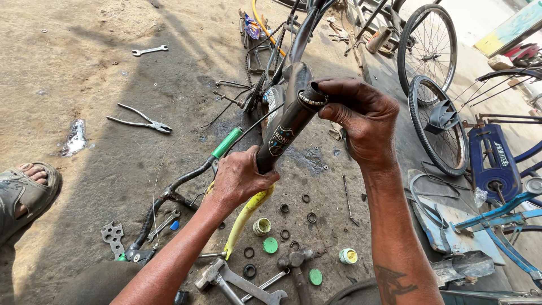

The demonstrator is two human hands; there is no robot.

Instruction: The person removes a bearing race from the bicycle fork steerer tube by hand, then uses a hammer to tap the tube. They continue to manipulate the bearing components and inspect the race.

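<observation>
Our left hand [240,179] is wrapped tight around the black metal bicycle head tube [285,129], holding it up above the oily concrete floor [113,90]. Our right hand [358,121] pinches the silver bearing ring [312,100] at the tube's open top end.

head cam | looks steeply down, forward | close over hands | single view

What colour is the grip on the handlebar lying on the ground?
Green. The handlebar grip shows best in the head view, just above the left hand.
</observation>
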